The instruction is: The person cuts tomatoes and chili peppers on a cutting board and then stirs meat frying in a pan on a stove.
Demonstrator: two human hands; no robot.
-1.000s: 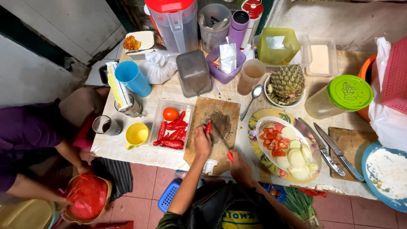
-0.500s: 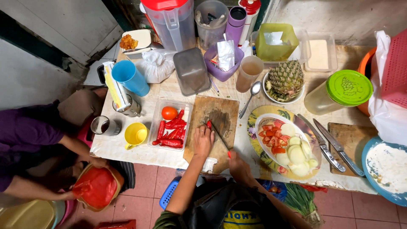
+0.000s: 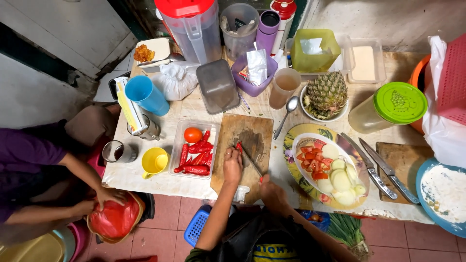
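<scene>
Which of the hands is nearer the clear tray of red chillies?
Left. The left hand is on the cutting board, just beside the clear tray. The right hand holds the knife farther off, at the board's opposite side.

Head view: looking straight down from above, fairly far off.
Facing: taking in the whole crowded table [image 3: 145, 177], wall at frame top, tiled floor at bottom.
Shared: being the only view.
</scene>
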